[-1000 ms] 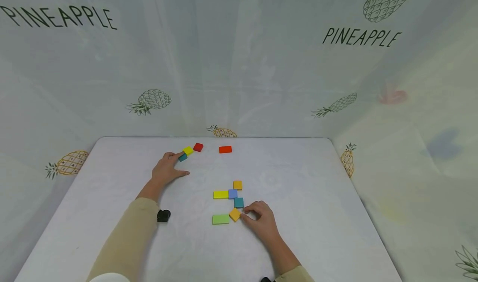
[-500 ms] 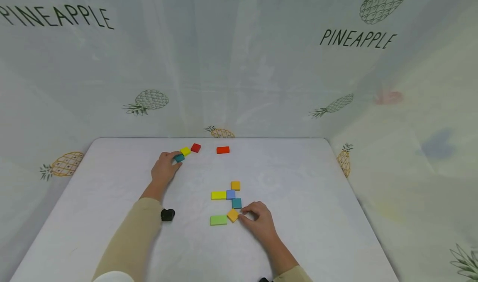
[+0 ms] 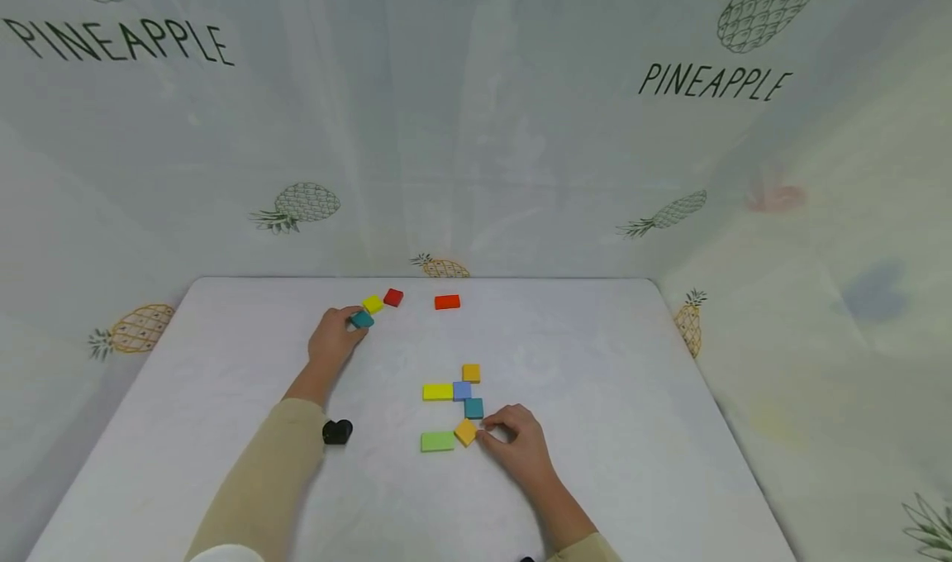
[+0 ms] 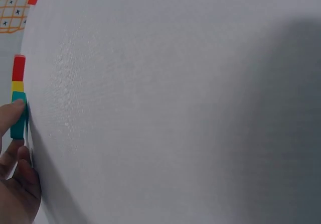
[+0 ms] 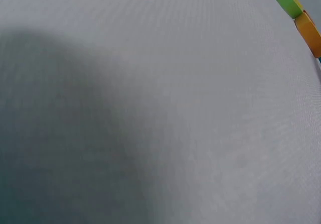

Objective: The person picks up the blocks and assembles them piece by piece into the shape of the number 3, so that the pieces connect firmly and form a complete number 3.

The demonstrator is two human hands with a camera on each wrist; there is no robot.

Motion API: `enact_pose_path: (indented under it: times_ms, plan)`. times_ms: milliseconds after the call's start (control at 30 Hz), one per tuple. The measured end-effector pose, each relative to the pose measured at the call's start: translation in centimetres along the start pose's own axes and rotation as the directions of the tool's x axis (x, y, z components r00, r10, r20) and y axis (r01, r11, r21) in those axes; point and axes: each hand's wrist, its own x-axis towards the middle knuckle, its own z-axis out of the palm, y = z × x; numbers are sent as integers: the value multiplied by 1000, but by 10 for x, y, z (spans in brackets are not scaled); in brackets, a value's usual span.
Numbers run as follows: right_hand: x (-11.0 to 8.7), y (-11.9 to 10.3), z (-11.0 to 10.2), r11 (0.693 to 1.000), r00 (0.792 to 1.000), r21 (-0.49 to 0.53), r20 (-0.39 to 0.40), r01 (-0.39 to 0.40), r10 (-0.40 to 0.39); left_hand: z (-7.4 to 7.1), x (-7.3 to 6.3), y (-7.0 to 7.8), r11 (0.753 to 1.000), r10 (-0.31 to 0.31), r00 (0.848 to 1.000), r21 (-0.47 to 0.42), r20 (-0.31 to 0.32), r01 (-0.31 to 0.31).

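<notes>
left hand [image 3: 332, 340]: pinches teal block [image 3: 362, 320], tabletop [image 3: 632, 380] 11 o'clock | right hand [image 3: 518, 438]: narrow, grip unclear | teal block: likely light, rigid; grasp opposite edges

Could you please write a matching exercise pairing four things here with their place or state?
1. left hand
2. light green block
3. blue block
4. long red block

A. lies apart from other blocks
B. pinches a teal block
C. abuts the right end of the long yellow block
D. lies just left of the turned orange block

Pairs: 1-B; 2-D; 3-C; 4-A
</notes>
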Motion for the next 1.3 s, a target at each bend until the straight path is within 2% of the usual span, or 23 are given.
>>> enact_pose_path:
  times_ms: [233,433,633,900,1100,1300]
  plan:
    - [-1,0,-1,1000,1000,7,0,-5,5,2,-15,5,995,57,998,-76,-10,-57]
    - [-1,0,-1,1000,1000,11,1,-27,27,9,-35,5,982,101,995,-159,-14,-102]
    - [-1,1,0,1000,1000,14,-13,-10,10,16,-54,7,971,130,991,-202,-6,-129]
    - [-1,-1,1,1000,1000,16,-9,-17,17,20,-84,17,960,146,989,-245,33,-134]
    - [-1,-2,1,999,999,14,0,-36,36,28,-97,17,949,160,986,-282,55,-139]
    - [-1,-3,1,1000,1000,21,-10,-19,19,29,-112,21,942,165,980,-311,107,-125]
